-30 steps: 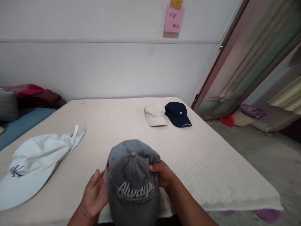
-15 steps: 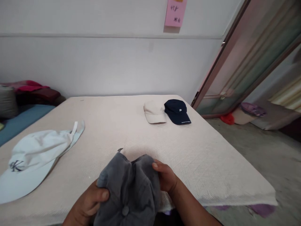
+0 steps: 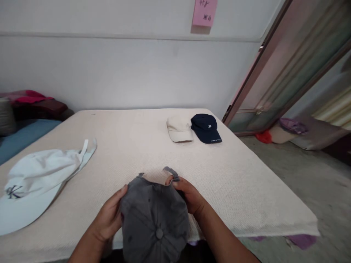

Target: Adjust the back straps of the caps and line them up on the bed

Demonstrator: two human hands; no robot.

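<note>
A dark grey baseball cap (image 3: 156, 219) is held between my two hands at the table's near edge, its crown button facing up and its back strap opening pointing away from me. My left hand (image 3: 109, 213) grips the cap's left side, with the thumb along the edge. At the right rear, close to the loose strap, my right hand (image 3: 190, 195) pinches the cap's rim. The cap's brim is not in sight. To the left lies a white baseball cap (image 3: 45, 175) with dark letters, tipped over on its side.
A beige cap (image 3: 179, 128) and a navy cap (image 3: 205, 128) sit side by side at the far right of the cloth-covered table (image 3: 131, 138). Behind it rises a white wall with a pink note (image 3: 204, 14). A sliding door (image 3: 263, 84) stands at right.
The grey cap's crown has opened out from its folded-in shape, and its back strap now shows. My left hand has shifted up along its side. The view has tilted slightly.
</note>
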